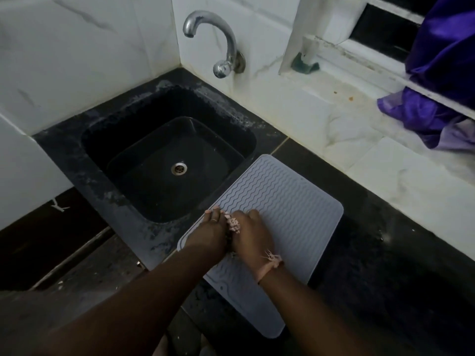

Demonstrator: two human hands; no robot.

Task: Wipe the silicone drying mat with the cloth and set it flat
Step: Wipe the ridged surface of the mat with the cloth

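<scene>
A light grey silicone drying mat (282,201) with wavy ridges lies on the black counter, just right of the sink. Both hands sit side by side on its left part. My left hand (209,233) rests at the mat's left edge with its fingers stretched forward and a ring on one finger. My right hand (252,233) has its fingers curled, and a small crumpled pinkish cloth (232,223) shows between the two hands, pressed against the mat. Most of the cloth is hidden under the hands. A pinkish band is tied round my right wrist.
A black sink (164,119) with a metal drain lies left of the mat, under a chrome tap (226,47) on the white tiled wall. The dark counter (385,253) runs on to the right. Purple fabric (437,98) hangs by the window ledge at the far right.
</scene>
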